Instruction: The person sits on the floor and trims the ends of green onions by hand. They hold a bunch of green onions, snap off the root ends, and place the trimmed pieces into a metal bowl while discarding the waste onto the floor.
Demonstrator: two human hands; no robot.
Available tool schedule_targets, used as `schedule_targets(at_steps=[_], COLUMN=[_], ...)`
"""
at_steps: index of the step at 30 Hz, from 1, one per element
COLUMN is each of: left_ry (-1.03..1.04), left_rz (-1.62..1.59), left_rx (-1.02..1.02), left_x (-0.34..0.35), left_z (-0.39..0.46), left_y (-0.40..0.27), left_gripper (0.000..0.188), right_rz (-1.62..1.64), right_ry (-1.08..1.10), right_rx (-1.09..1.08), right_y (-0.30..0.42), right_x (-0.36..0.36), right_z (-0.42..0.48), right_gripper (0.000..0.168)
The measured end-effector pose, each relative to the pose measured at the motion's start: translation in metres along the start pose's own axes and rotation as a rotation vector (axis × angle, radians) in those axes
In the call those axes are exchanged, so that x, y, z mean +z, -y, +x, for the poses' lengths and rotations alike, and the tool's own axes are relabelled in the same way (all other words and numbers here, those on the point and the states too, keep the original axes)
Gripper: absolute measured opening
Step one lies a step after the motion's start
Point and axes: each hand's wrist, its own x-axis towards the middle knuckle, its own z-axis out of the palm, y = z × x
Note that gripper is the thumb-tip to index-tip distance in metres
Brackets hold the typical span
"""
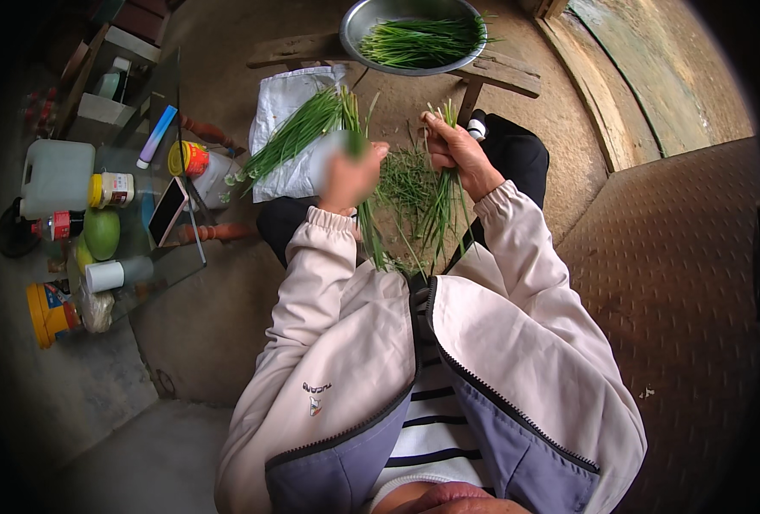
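Observation:
My left hand (pixel 349 177), partly blurred, grips a bunch of green chives (pixel 369 234) whose pale ends stick up above the fist and whose leaves hang below. In my right hand (pixel 462 153) is a smaller bunch of chives (pixel 444 209), pale stem ends up, with thumb and fingers pinched near those ends. A larger pile of chives (pixel 296 132) lies on a white woven sack (pixel 270 96), just beyond my left hand. Between my knees, loose chive scraps (pixel 405 177) cover the floor below both hands.
Ahead, a metal basin (pixel 349 40) holding more chives stands on a wooden bench (pixel 514 78). On my left is a glass-topped table (pixel 190 247) with a phone (pixel 168 211), a tube (pixel 157 137), jars and bottles. A textured metal plate (pixel 669 270) lies to my right.

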Motion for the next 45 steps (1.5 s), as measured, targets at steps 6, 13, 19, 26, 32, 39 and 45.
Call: schedule_targets(at_steps=[6, 13, 19, 26, 32, 39, 45], left_ry=[0.013, 0.099, 0.161, 0.304, 0.283, 0.284, 0.164], left_rz=[0.065, 0.007, -0.225, -0.285, -0.318, -0.361, -0.455], left_rx=[0.065, -0.087, -0.210, -0.302, -0.344, -0.364, -0.325], left_x=[-0.003, 0.007, 0.026, 0.005, -0.007, -0.012, -0.010], left_z=[0.002, -0.004, -0.006, -0.015, -0.033, -0.037, -0.033], left_y=[0.006, -0.018, -0.020, -0.015, -0.014, -0.007, 0.009], left_gripper=[0.028, 0.032, 0.020, 0.014, 0.013, 0.014, 0.012], right_rz=[-0.100, -0.278, -0.402, -0.252, -0.146, -0.086, -0.105], right_ry=[0.000, -0.007, -0.066, -0.217, -0.276, -0.311, -0.334], right_rx=[-0.040, -0.117, -0.215, -0.379, -0.507, -0.575, -0.734], right_y=[0.003, 0.001, -0.011, 0.002, 0.026, 0.038, 0.037], right_x=[-0.004, 0.007, 0.018, -0.003, -0.035, -0.039, -0.027], right_z=[-0.001, -0.007, -0.004, 0.006, 0.017, 0.010, 0.005], right_gripper=[0.021, 0.024, 0.023, 0.020, 0.022, 0.022, 0.021])
